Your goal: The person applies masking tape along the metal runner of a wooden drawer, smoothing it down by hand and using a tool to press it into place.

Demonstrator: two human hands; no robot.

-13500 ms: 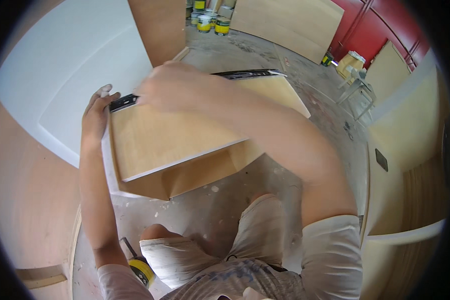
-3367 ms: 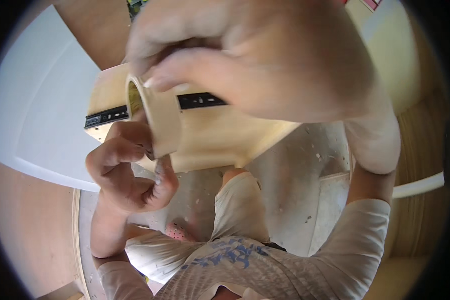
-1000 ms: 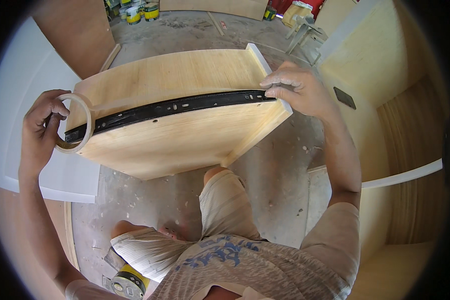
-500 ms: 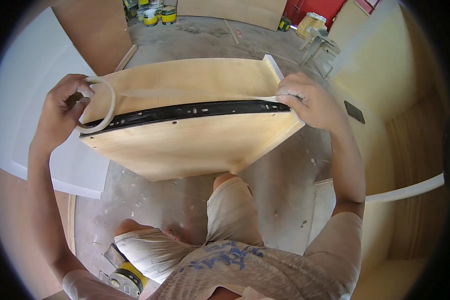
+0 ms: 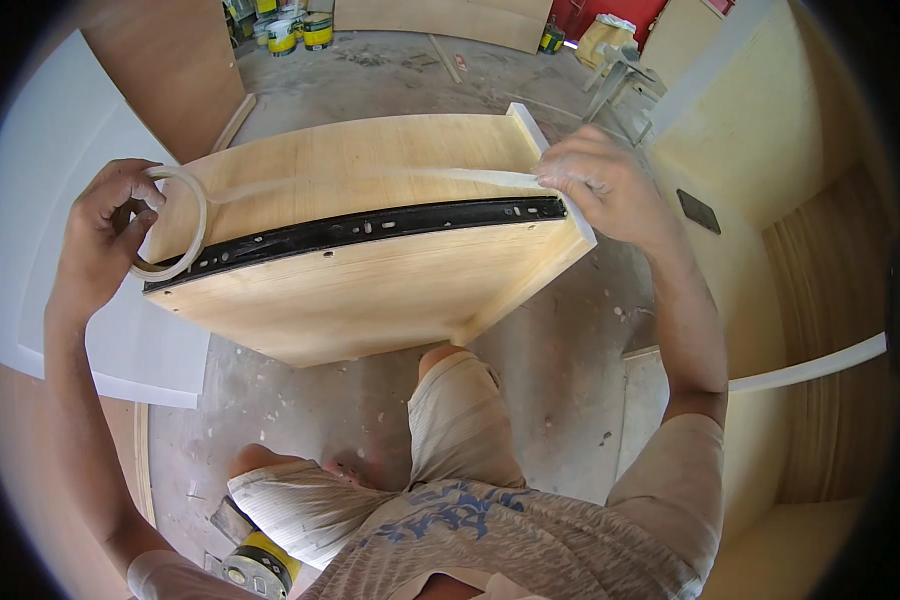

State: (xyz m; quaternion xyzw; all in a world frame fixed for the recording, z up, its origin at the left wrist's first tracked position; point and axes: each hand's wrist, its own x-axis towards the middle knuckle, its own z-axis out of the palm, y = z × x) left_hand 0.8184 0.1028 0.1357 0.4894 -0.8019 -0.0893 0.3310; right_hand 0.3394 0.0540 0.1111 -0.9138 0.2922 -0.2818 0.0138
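Observation:
A pale wooden drawer [image 5: 340, 300] stands before me, with a black metal drawer slide [image 5: 370, 228] along its upper side edge. At its left end my left hand [image 5: 110, 220] is closed around a roll of whitish masking tape [image 5: 202, 225]. A strip of tape [image 5: 470, 176] runs from the roll across to my right hand [image 5: 595, 180], which pinches its free end. This strip hangs above the wood just beyond the slide, slightly blurred midway. Below my right hand is the white-edged drawer front [image 5: 582, 238].
White panels [image 5: 100, 250] lean at left beside a brown board [image 5: 165, 75]. On the right stands a cabinet carcass [image 5: 750, 290] with a dark phone-like slab [image 5: 698, 212] on it. Paint cans [image 5: 318, 32] and a plastic stool [image 5: 625, 85] stand farther back. A yellow-banded can [image 5: 260, 565] is by my left leg.
My right hand has lifted the tape end off the slide's right end and moved it slightly away from me. The strip now sits farther beyond the slide. The whole view has shifted a little.

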